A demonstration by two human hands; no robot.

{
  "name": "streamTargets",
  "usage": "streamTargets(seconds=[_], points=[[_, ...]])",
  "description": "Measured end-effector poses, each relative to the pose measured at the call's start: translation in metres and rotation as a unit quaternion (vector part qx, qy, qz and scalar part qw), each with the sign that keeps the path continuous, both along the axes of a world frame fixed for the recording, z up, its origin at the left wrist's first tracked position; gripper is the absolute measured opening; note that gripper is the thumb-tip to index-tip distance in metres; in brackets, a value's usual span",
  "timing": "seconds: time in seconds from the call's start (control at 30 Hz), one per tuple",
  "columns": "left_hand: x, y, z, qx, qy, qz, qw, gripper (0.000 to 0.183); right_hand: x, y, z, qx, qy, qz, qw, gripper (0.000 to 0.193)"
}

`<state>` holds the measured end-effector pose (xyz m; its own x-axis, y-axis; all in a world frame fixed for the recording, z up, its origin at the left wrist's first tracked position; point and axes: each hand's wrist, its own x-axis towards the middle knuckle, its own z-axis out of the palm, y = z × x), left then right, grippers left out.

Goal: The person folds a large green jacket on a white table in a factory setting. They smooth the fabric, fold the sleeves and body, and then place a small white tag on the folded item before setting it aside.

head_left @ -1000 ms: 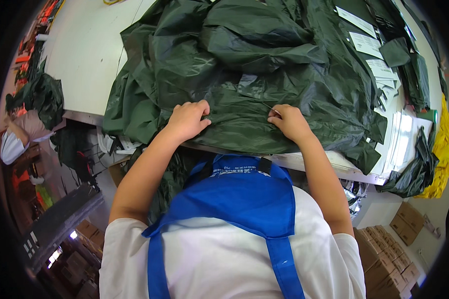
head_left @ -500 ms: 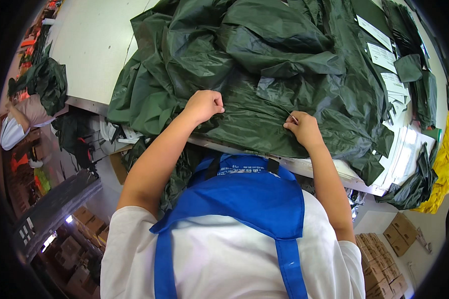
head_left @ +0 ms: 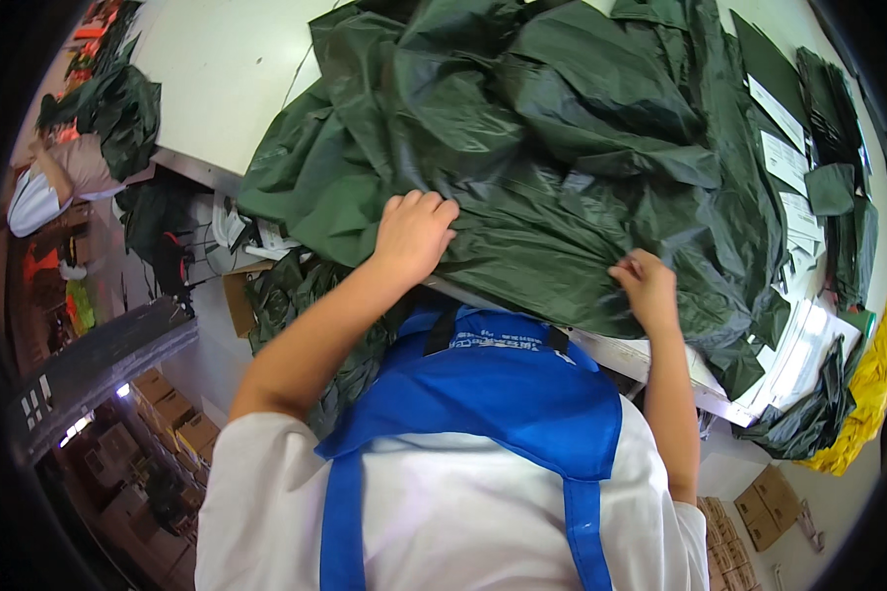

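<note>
A large heap of dark green, thin, shiny fabric (head_left: pixel 552 108), crumpled like rainwear, spreads over the white table and hangs over its near edge. My left hand (head_left: pixel 417 236) is closed on the cloth near that edge, fingers curled down and the tips partly hidden. Farther right, my right hand (head_left: pixel 647 292) pinches the same fabric between thumb and fingers. Creases run across the stretch between both hands. Whether the right fingers also hold something small cannot be made out.
White printed sheets (head_left: pixel 784 163) and folded dark green pieces (head_left: pixel 838 187) lie along the table's right side. Yellow material (head_left: pixel 851 424) hangs at the right edge. Another person (head_left: pixel 44 197) handles dark green cloth at far left. Cardboard boxes (head_left: pixel 767 507) stand below right.
The view has shifted, so the table and cloth appear farther right. My right hand has moved right along the fabric, drawing creases toward it. My left hand now lies flatter over the cloth.
</note>
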<state>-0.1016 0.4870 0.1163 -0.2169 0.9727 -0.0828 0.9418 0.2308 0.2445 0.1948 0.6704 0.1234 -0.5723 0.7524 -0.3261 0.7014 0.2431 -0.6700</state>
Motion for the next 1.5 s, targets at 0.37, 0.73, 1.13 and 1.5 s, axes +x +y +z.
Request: streamTargets(seconds=[0.37, 0.73, 1.13, 1.5], points=[[0.021, -0.084, 0.061, 0.097, -0.127, 0.125, 0.979, 0.023, -0.077, -0.065, 0.060, 0.083, 0.179, 0.151, 0.969, 0.029], [-0.031, -0.088, 0.037, 0.086, -0.648, 0.403, 0.640, 0.027, -0.166, -0.128, 0.026, 0.063, 0.253, 0.407, 0.876, 0.022], [-0.036, -0.049, 0.038, 0.141, -0.759, 0.328, 0.544, 0.007, -0.159, -0.121, 0.048, 0.226, 0.270, 0.488, 0.799, 0.025], [-0.009, -0.058, 0.092, 0.234, -0.677, 0.196, 0.670, 0.017, -0.168, -0.126, 0.081, 0.058, 0.354, 0.129, 0.924, 0.017]])
